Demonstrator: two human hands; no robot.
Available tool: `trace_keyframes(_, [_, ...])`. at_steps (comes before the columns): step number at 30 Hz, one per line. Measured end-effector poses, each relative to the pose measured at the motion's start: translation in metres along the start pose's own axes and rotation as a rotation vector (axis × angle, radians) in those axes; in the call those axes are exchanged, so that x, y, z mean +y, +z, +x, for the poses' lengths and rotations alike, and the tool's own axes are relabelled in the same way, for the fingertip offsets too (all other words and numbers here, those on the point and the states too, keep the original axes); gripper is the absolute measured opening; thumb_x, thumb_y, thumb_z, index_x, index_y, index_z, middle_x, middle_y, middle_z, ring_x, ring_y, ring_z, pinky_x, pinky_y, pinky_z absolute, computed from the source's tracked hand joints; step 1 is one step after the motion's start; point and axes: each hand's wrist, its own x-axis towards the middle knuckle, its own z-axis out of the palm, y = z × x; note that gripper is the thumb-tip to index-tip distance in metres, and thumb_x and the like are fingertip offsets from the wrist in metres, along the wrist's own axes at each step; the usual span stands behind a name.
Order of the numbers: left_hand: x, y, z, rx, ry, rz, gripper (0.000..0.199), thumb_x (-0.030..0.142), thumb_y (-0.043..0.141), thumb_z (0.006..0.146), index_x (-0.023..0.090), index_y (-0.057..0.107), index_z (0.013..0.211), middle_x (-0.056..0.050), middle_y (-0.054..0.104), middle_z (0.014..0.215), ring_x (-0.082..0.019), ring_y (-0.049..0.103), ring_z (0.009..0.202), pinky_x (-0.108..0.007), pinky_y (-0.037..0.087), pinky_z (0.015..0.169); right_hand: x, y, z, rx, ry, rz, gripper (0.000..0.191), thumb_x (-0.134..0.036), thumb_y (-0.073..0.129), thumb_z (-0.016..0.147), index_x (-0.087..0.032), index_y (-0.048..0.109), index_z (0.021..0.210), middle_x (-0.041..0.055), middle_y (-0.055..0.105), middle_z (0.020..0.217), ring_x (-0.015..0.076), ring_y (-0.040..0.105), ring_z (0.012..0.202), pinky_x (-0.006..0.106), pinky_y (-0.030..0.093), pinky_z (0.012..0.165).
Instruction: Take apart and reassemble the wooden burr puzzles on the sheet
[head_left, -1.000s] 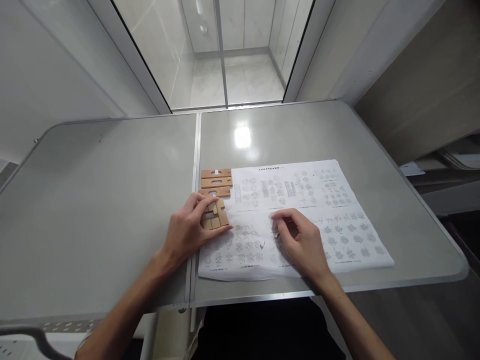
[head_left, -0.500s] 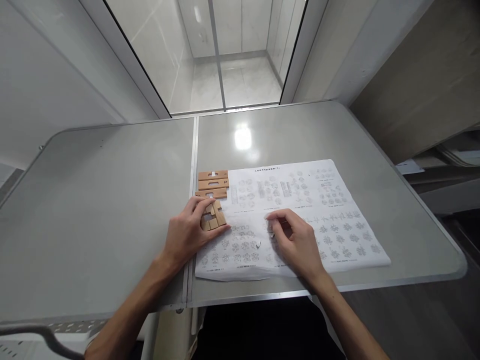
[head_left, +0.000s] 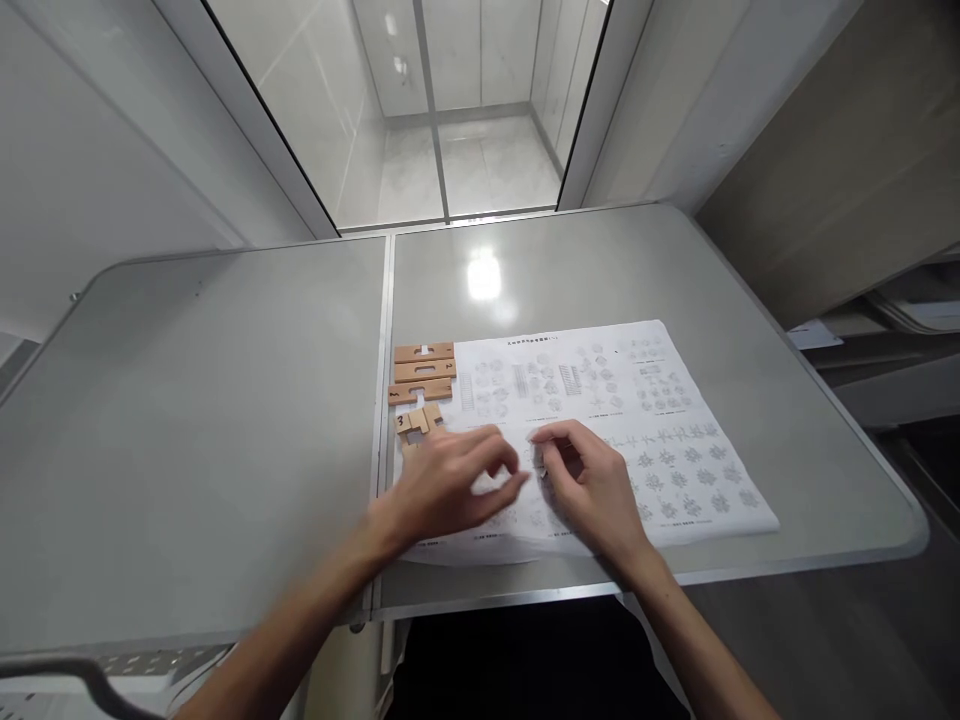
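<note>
My left hand (head_left: pixel 454 480) hovers over the left part of a printed paper sheet (head_left: pixel 705 380), thumb and fingers apart with nothing between them. Partly behind it sits a group of light wooden puzzle pieces (head_left: pixel 414 420), one marked 3. My right hand (head_left: pixel 589 480) rests on the sheet, thumb and index finger curled together near a small greyish bit; what they pinch, if anything, I cannot make out. Above the light group lie three reddish-brown notched wooden bars in a stack of rows: a top bar (head_left: pixel 439 352), a middle bar (head_left: pixel 439 371) and a lower bar (head_left: pixel 439 391).
The sheet lies on a grey folding table (head_left: pixel 247 400) with a metal seam (head_left: pixel 388 300) left of the paper. A glass door (head_left: pixel 480 150) stands beyond the far edge. At the right are shelves (head_left: pixel 892 310) with papers.
My left hand has let go of the light wooden pieces and moved right towards my right hand. The light pieces now show a mark 3. My right hand has stayed almost still.
</note>
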Motion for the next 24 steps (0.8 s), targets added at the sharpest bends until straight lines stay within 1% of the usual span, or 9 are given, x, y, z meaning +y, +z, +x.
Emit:
trace_keyframes(2, [0.009,0.021,0.011,-0.073,0.021,-0.132,0.018,0.025,0.062,0.101,0.02,0.058,0.084,0.007,0.063,0.068,-0.007,0.054,0.053,-0.022,0.04,0.054,0.001,-0.001,0.0,-0.012,0.016,0.024,0.014,-0.022,0.057,0.1,-0.023,0.071,0.099,0.004,0.076,0.093,0.0204,0.069,0.075,0.033,0.053,0.067])
trace_keyframes(4, [0.014,0.04,0.019,-0.13,0.003,-0.234,0.021,0.026,0.061,0.099,0.02,0.057,0.08,0.007,0.06,0.062,-0.007,0.054,0.054,-0.022,0.038,0.053,0.002,-0.003,-0.001,-0.024,0.01,0.016,0.014,-0.019,0.059,0.094,-0.023,0.071,0.1,0.0026,0.075,0.089,0.0196,0.067,0.071,0.032,0.052,0.065])
trace_keyframes(7, [0.011,0.057,0.026,-0.161,-0.01,-0.313,0.024,0.028,0.066,0.094,0.02,0.055,0.074,0.008,0.053,0.057,-0.007,0.047,0.05,-0.022,0.035,0.051,0.004,-0.006,-0.001,-0.026,-0.032,-0.038,0.023,-0.013,0.061,0.083,-0.023,0.071,0.1,0.0021,0.075,0.09,0.0207,0.067,0.076,0.031,0.051,0.066])
trace_keyframes(10, [0.001,0.058,0.026,-0.185,-0.108,-0.481,0.034,0.029,0.067,0.097,0.02,0.05,0.07,0.008,0.048,0.057,-0.006,0.044,0.051,-0.021,0.036,0.052,0.002,-0.005,-0.001,-0.026,-0.002,-0.038,0.023,-0.011,0.059,0.082,-0.024,0.071,0.097,0.0021,0.076,0.095,0.0209,0.068,0.08,0.031,0.052,0.068])
trace_keyframes(12, [-0.004,0.055,0.024,-0.2,-0.18,-0.555,0.035,0.029,0.067,0.099,0.019,0.05,0.07,0.008,0.047,0.057,-0.006,0.043,0.051,-0.02,0.036,0.052,0.0,-0.004,0.0,-0.027,0.028,-0.016,0.02,-0.011,0.058,0.084,-0.025,0.07,0.094,0.0021,0.076,0.096,0.0207,0.069,0.081,0.031,0.053,0.07])
trace_keyframes(15, [-0.006,0.053,0.021,-0.201,-0.259,-0.593,0.032,0.028,0.067,0.098,0.019,0.052,0.072,0.008,0.049,0.058,-0.006,0.044,0.052,-0.02,0.035,0.053,-0.001,-0.003,0.0,-0.029,0.041,-0.005,0.019,-0.012,0.057,0.086,-0.025,0.069,0.093,0.0028,0.076,0.096,0.0215,0.069,0.082,0.032,0.053,0.071])
trace_keyframes(19, [-0.005,0.053,0.023,-0.19,-0.289,-0.601,0.03,0.027,0.068,0.096,0.019,0.052,0.072,0.008,0.051,0.059,-0.006,0.045,0.053,-0.02,0.035,0.055,0.0,-0.002,0.0,-0.03,0.044,-0.017,0.018,-0.012,0.056,0.087,-0.025,0.068,0.094,0.0032,0.076,0.095,0.0222,0.069,0.083,0.031,0.052,0.071])
trace_keyframes(24, [-0.004,0.052,0.025,-0.219,-0.323,-0.611,0.031,0.03,0.067,0.098,0.019,0.052,0.073,0.006,0.052,0.061,-0.007,0.047,0.055,-0.021,0.037,0.055,0.001,-0.003,0.0,-0.035,0.065,-0.004,0.018,-0.012,0.057,0.087,-0.025,0.067,0.093,0.0017,0.075,0.095,0.0219,0.069,0.085,0.032,0.052,0.072])
